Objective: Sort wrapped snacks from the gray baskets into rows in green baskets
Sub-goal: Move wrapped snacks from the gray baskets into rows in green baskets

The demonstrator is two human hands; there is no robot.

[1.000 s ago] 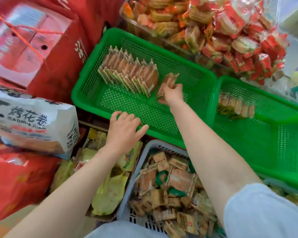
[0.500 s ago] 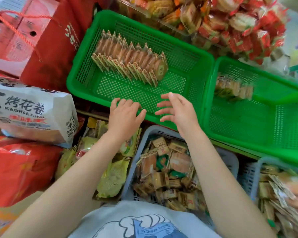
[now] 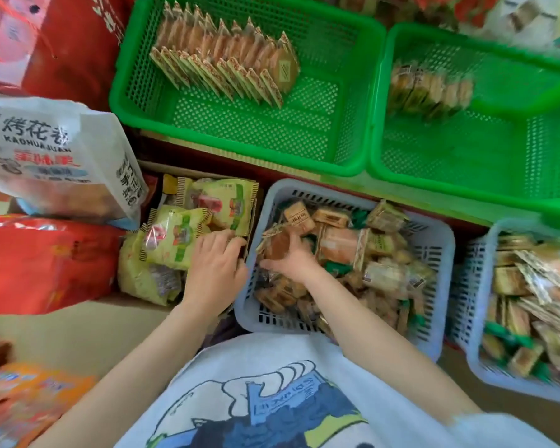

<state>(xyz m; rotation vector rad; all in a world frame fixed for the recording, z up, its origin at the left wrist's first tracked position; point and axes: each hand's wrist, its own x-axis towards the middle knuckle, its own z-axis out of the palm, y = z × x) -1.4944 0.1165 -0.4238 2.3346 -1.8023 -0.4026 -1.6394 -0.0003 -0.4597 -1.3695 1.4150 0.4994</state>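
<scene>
The near gray basket (image 3: 251, 305) is full of loose wrapped snacks. My right hand (image 3: 293, 261) reaches into it and closes on a brown wrapped snack (image 3: 277, 244) near its left side. My left hand (image 3: 217, 270) curls over that basket's left rim. Beyond it stands the left green basket (image 3: 133, 101) with a long leaning row of wrapped snacks (image 3: 227, 59) along its far side. The right green basket (image 3: 377, 140) holds a short row of snacks (image 3: 430, 88), blurred. A second gray basket (image 3: 472, 324) of snacks sits at the right.
Yellow-green snack bags (image 3: 175, 240) lie in a cardboard box left of the gray basket. A white bag with black lettering (image 3: 55, 156) and red packages (image 3: 46, 263) are stacked at the left. A red box (image 3: 72, 43) stands behind them.
My right hand left its snack at the end of the row in the left green basket, drew back and dropped into the gray basket. My left hand moved down to that basket's rim. The view tilted down.
</scene>
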